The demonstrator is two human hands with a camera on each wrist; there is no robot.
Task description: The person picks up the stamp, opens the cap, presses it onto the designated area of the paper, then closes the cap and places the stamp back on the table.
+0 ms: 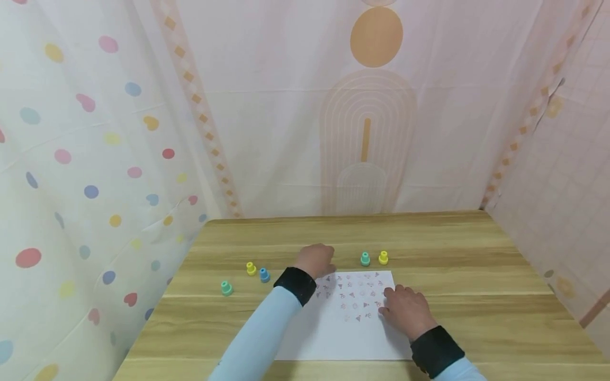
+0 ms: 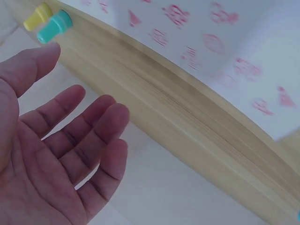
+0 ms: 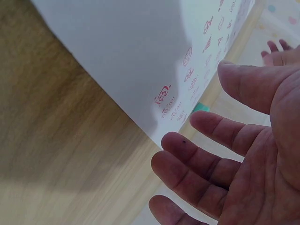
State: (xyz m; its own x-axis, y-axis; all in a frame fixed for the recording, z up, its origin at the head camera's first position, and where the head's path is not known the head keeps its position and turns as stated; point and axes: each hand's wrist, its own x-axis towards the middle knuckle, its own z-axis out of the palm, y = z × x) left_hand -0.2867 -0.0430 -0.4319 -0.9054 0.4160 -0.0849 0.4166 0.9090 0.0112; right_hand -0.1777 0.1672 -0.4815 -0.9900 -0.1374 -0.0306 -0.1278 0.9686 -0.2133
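Note:
A white sheet of paper [image 1: 333, 341] lies on the table, its upper part covered with rows of small red stamped marks [image 2: 176, 16]. My left hand [image 1: 315, 260] is at the sheet's far left corner, palm showing in the left wrist view with fingers slightly bent and nothing in them. By the right edge of the paper is my right hand [image 1: 409, 312], its fingers loosely spread and holding nothing in the right wrist view. Beyond the far edge stand a green stamper [image 1: 365, 258] and a yellow stamper [image 1: 383, 257].
Left of the sheet, on the wooden table [image 1: 457, 254], are another yellow stamper [image 1: 251, 268], a blue stamper [image 1: 264, 274] and another green stamper [image 1: 226, 288]. A patterned curtain [image 1: 276, 132] hangs behind the table, with a dotted one [image 1: 109, 222] on the left.

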